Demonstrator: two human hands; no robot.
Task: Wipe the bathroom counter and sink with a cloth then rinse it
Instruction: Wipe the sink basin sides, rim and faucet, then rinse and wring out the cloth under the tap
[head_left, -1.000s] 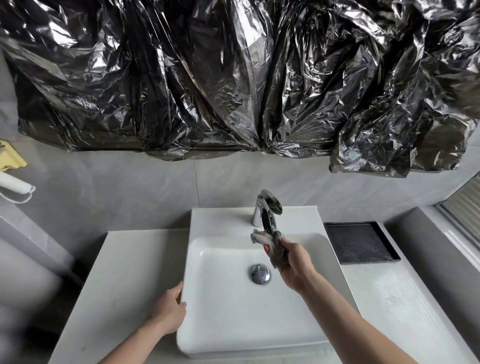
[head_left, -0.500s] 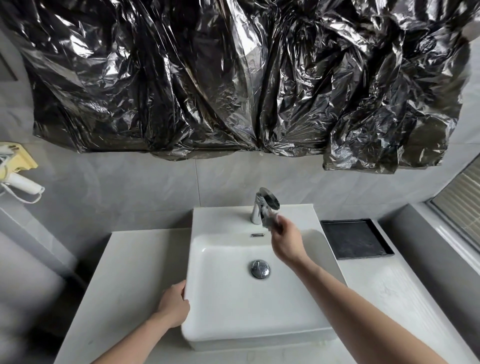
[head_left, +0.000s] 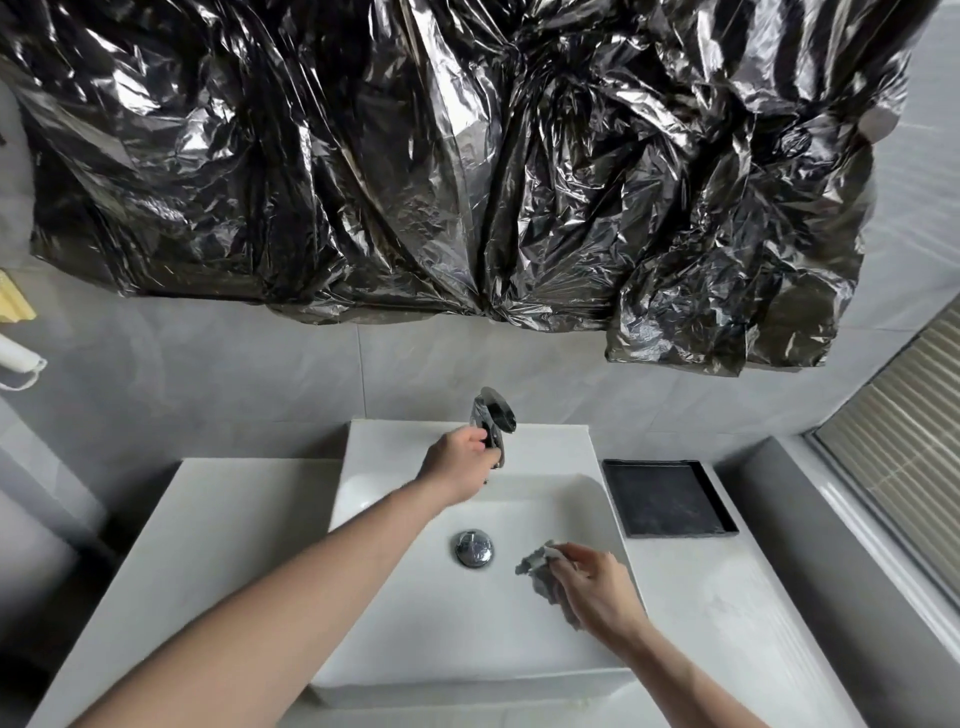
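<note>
— How far is the task judged to be at this moment?

— It seems to be near the rinsing step. The cloth (head_left: 545, 574), small, grey and crumpled, is held in the right hand (head_left: 597, 587), pinched between thumb and fingers, inside the sink (head_left: 519, 639), close to its right wall and just beside the drain plug (head_left: 474, 548). The left hand (head_left: 460, 462) is stretched to the faucet (head_left: 493, 415) at the back edge of the sink, and its fingers are curled round the lever or the spout; which part exactly cannot be told.

— Is water seen running?

— No stream can be made out under the spout, so the rinsing is judged as not yet begun. Probably the tap is about to be opened.

— And the wiping, is it done?

— This cannot be proved. The counter (head_left: 218, 545) on the left side of the sink looks plain and matte, with no clear stains. On the right side, near the front edge, some faint marks are seen, but whether these are wet traces or dirt cannot be told. The basin looks white and clean.

— Is something else standing on the counter?

— A black tray (head_left: 667, 499) is placed at the back right corner, just beside the sink. Above, the wall is covered by black plastic sheeting (head_left: 441, 166).

— So what is left?

— The cloth must be brought under the spout and rinsed.
</note>
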